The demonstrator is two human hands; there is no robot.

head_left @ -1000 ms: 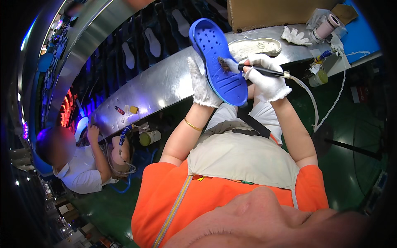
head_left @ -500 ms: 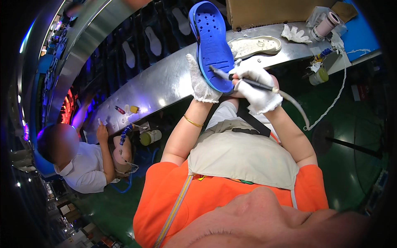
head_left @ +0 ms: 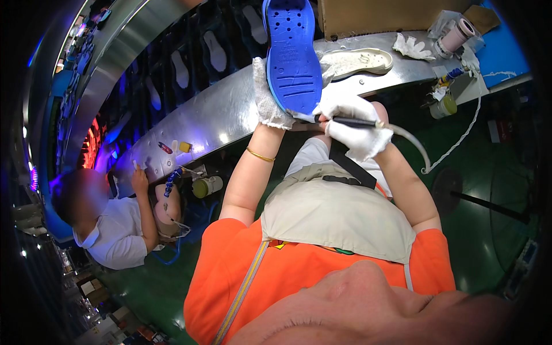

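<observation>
Blue moulded sole (head_left: 294,69), one, perforated at far end, grooved at near end; raised above near edge of metal bench (head_left: 213,115). Held by left hand (head_left: 267,102), gloved, clamped along left side. Right hand (head_left: 351,137), likewise gloved, closed round black-handled brush (head_left: 355,122), pale hose (head_left: 409,138) trailing right; bristle end at sole's near edge, contact too small to tell.

Changed since earlier frames: sole shifted slightly farther off, far end now cut by top of view; brush brought from grooved middle to near edge.

Edges and room: white sole (head_left: 359,62) just beside, right, lying on bench; cardboard box (head_left: 374,17) beyond, far right. Loose glove (head_left: 413,47) and pink cylinder (head_left: 457,35) farther right. Widest open room leftward, along bench metal to yellow block (head_left: 184,147); co-worker's hand (head_left: 139,179) beyond, well apart.
</observation>
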